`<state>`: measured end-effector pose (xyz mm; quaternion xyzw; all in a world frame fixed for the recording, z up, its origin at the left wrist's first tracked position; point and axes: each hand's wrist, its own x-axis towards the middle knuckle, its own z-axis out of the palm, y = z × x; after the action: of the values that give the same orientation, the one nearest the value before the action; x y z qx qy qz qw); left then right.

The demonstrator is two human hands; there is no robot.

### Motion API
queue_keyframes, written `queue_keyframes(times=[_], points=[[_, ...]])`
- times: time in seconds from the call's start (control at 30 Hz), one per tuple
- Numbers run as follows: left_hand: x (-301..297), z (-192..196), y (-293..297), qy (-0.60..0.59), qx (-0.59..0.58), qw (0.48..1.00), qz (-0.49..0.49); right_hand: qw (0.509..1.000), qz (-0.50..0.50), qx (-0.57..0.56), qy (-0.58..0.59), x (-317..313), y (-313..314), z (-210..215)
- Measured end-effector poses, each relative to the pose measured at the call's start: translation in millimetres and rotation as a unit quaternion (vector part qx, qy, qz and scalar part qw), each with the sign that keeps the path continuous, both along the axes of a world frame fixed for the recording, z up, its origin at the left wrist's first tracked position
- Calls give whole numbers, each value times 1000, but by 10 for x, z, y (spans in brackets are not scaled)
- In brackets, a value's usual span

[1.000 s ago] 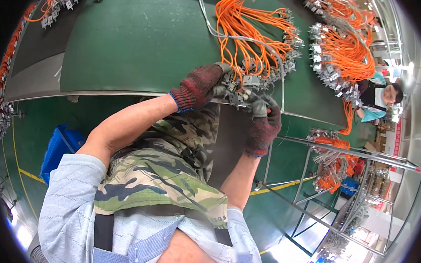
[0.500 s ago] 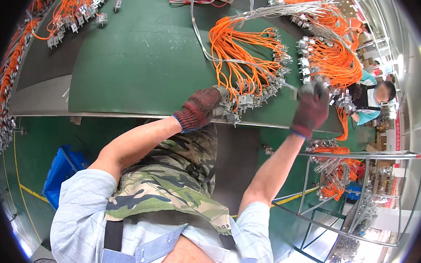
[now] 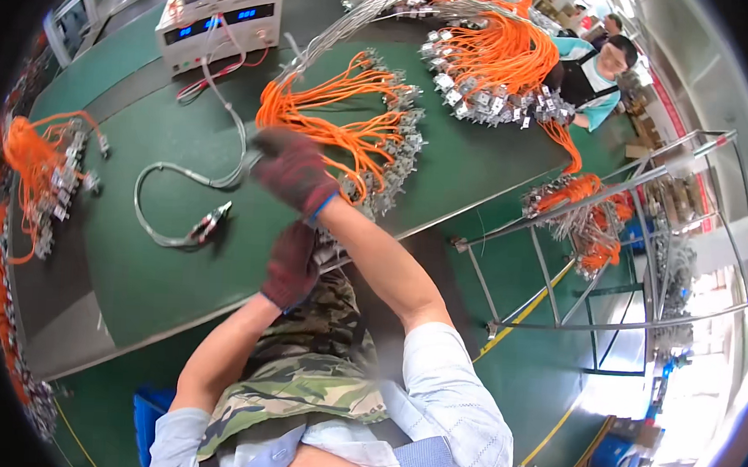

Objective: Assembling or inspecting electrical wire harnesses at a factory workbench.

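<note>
Orange cables [image 3: 292,102] with grey metal connectors [image 3: 409,138] lie fanned out on the green table. My right hand [image 3: 293,168], in a dark red and grey knitted glove, reaches left across their near end, its fingers smeared by motion. Beside its fingertips runs a grey lead [image 3: 151,209], curled on the table and ending in a small clip [image 3: 212,222]. My left hand [image 3: 292,267], gloved alike, is at the table's front edge beside the nearest connectors. My right wrist crosses above it and hides its fingers, so what it holds is not visible.
A power supply [image 3: 220,27] with lit displays stands at the back left. More orange cable bundles lie at the left [image 3: 31,152] and back right [image 3: 510,59]. A person [image 3: 594,76] is beyond the right bundle. A metal frame rack [image 3: 594,237] stands right; a blue bin [image 3: 146,424] is below left.
My right hand has swung from the far right to the left, over my left hand. The grey lead, stretched rightward before, now lies curled at the left. The view has turned and shifted.
</note>
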<state>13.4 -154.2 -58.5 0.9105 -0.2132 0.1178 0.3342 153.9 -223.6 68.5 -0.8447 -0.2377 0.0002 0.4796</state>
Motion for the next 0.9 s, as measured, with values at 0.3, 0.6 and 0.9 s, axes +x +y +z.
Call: queue_keyframes(times=[0.3, 0.6, 0.9], points=[[-34, 390, 40, 36, -78, 996, -17, 970, -200, 100, 97, 1401, 250, -296], [205, 903, -219, 84, -12, 984, -155, 817, -39, 545, 182, 1566, 61, -131], [757, 2041, -950, -277, 130, 874, -376, 766, -185, 592, 169, 1204, -2625, 1750]])
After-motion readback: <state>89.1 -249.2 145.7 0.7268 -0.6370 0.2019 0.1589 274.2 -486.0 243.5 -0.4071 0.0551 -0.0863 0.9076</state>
